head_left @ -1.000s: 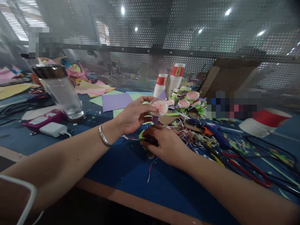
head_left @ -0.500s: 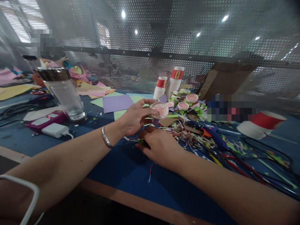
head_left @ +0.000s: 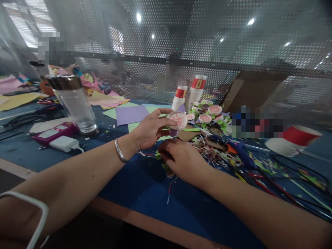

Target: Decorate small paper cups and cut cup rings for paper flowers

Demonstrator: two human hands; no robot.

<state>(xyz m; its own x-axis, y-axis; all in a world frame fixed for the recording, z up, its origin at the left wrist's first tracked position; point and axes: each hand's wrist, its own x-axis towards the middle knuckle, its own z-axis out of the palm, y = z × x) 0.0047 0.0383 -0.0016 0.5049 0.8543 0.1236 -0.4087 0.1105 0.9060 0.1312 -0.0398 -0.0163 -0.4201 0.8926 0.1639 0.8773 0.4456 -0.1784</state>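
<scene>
Held up between the fingers and thumb of my left hand (head_left: 149, 128) is a round paper-cup base (head_left: 178, 120) with a red line drawing on its face. Purple paper sticks out above and below it. Lower and to the right, my right hand (head_left: 185, 160) curls over a small piece with green paper tabs (head_left: 166, 167), close above the blue table. Most of that piece is hidden by my fingers. Just behind the held base lies a pile of similar decorated cup bases (head_left: 204, 118) with green tabs.
Stacked paper cups (head_left: 196, 93) stand behind the pile. Paper scraps (head_left: 207, 150), a blue glue gun (head_left: 242, 155) and cables lie right. To the left are a glass bottle (head_left: 77, 107), a purple power strip (head_left: 55, 133) and coloured paper sheets (head_left: 131, 114). A cardboard box (head_left: 251, 90) stands behind.
My right hand has turned over and shifted slightly, and more of the green-tabbed piece shows beneath it. My left hand still holds the round base. The whole view has shifted a little.
</scene>
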